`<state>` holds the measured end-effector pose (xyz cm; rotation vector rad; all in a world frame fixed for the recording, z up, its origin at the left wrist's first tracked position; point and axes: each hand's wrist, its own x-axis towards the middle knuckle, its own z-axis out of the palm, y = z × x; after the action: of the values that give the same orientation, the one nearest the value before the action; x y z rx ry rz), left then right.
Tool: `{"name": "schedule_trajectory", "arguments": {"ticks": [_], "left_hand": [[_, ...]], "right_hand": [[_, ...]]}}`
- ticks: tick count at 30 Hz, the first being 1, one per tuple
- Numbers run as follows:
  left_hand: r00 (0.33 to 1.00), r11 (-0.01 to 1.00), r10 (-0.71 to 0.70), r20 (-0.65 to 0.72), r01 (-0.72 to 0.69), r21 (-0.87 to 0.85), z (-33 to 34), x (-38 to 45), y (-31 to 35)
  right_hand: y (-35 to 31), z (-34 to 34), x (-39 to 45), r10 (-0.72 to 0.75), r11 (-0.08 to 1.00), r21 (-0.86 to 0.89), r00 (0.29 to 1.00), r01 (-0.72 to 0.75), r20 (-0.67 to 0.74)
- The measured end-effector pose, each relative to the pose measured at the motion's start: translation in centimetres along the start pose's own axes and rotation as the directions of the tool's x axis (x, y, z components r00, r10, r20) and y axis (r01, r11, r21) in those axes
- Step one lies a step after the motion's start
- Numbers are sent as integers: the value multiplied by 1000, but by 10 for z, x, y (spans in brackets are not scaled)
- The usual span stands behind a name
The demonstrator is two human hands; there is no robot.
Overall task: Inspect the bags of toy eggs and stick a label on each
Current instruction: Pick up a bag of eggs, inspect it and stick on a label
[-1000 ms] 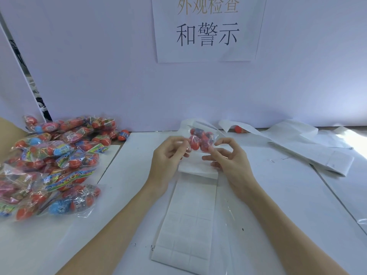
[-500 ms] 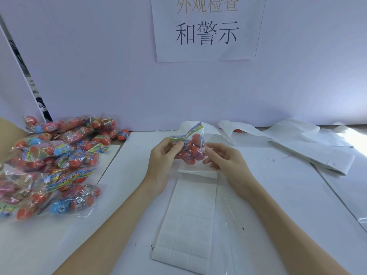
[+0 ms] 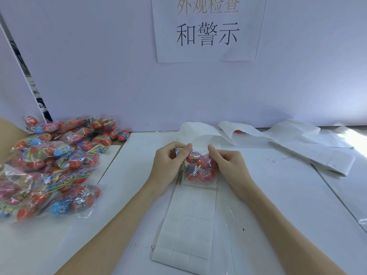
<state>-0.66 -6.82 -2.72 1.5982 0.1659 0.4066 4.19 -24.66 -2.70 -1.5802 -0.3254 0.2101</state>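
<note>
Fingers of the left hand are curled, pinching the printed header of a clear bag at its upper left corner; across it, at about 3 o'clock, the right hand pinches the bag's upper right edge between thumb and bent fingers. The bag hangs between both hands, just above the far end of a white label sheet, and the eggs inside it are orange-red, though glare on the film blurs their prints and their count is hard to make out. Whether a label is already on the bag cannot be told. Starting from the far left, a pile of filled bags lies at 9 o'clock from the hands, well apart, its left edge cut off by the frame and its lower bags buried under others. A loose egg sits at the pile's back right corner. At 1 to 2 o'clock, strips of backing paper trail along the wall, half hiding a small orange thing. On the wall at 12 o'clock hangs a sign, its top line cut off.
</note>
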Motion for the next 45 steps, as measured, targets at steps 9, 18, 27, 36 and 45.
{"name": "schedule_trajectory", "arguments": {"ticks": [9, 18, 27, 36, 45], "left_hand": [[977, 997, 79, -197, -80, 1, -5, 6, -10], [999, 1000, -12, -31, 11, -10, -2, 7, -9], [996, 998, 49, -73, -46, 45, -2, 5, -9], [978, 978, 174, -116, -158, 135, 1, 3, -5], [996, 999, 46, -81, -45, 17, 4, -2, 6]], "right_hand": [[-3, 2, -4, -77, 991, -98, 979, 96, 186], [-2, -4, 1, -81, 993, 92, 994, 74, 79], [-4, 1, 1, -59, 998, 29, 994, 57, 93], [-5, 1, -1, 4, 998, 68, 984, -16, 177], [-7, -4, 0, 46, 977, 206, 997, -58, 64]]}}
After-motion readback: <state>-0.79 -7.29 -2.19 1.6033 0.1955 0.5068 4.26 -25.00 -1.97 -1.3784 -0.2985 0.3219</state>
